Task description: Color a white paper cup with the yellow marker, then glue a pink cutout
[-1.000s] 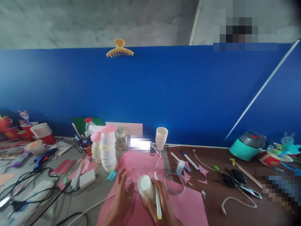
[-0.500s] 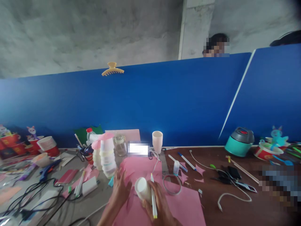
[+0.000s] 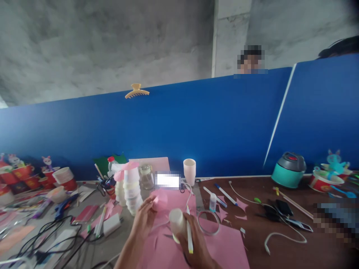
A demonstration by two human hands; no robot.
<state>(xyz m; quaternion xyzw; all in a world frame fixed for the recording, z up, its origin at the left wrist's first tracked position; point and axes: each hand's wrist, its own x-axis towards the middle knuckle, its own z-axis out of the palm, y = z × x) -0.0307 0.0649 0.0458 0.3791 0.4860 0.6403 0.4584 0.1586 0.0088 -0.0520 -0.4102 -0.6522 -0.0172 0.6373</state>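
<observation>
My left hand [image 3: 146, 215] is closed on the near edge of a round piece of pink paper [image 3: 160, 200], raised over the pink paper sheet [image 3: 224, 243]. My right hand [image 3: 193, 239] grips a tilted white paper cup [image 3: 177, 221], and a white marker [image 3: 190, 235] with a yellow end lies along the same fingers. Below the cup, a thin dark blade-like thing [image 3: 168, 236] shows partly on the sheet. A roll of clear tape [image 3: 208, 223] lies right of my right hand. Stacked white cups [image 3: 132, 194] with pink paper tops stand beyond my left hand.
At the back stand a glass jar [image 3: 146, 177] and a pale pink cup [image 3: 189, 172]. Black cables [image 3: 30, 239] and a white charger [image 3: 111, 225] lie at left. Markers [image 3: 226, 195], a small bottle [image 3: 212, 203], paper scraps and a white cable [image 3: 286, 235] lie right. A teal container [image 3: 288, 175] stands behind.
My left hand has risen from the sheet and now holds the round pink piece. My right hand, with cup and marker, has shifted slightly right in view. The camera view has tilted a little.
</observation>
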